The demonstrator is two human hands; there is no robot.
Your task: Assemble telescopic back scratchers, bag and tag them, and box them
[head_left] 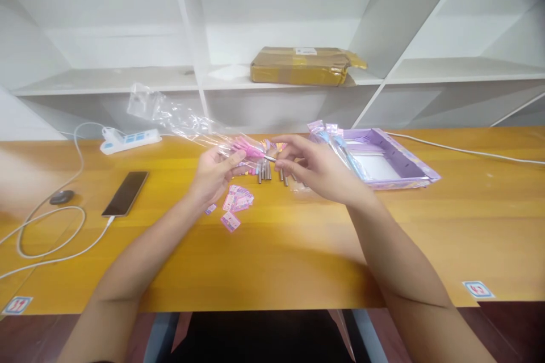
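My left hand (219, 173) is closed, thumb and fingers pinching a clear plastic bag (187, 122) that trails away to the upper left. Around the pink, hand-shaped head of a back scratcher (251, 148) the bag's film shows. My right hand (317, 167) is closed with its fingertips on the scratcher's thin metal rod. Beyond and below the hands lie more metal rods (264, 171) with colourful heads, partly hidden by my fingers. Small pink and purple printed cards (238, 199) are scattered in front of my left hand.
On the right stands a purple tray (419, 170), with bagged blue scratchers (349, 153) across its left side. A phone (125, 194) on a white cable, a small black object (62, 197) and a power strip (130, 140) lie left. A taped carton (302, 66) rests on the shelf behind.
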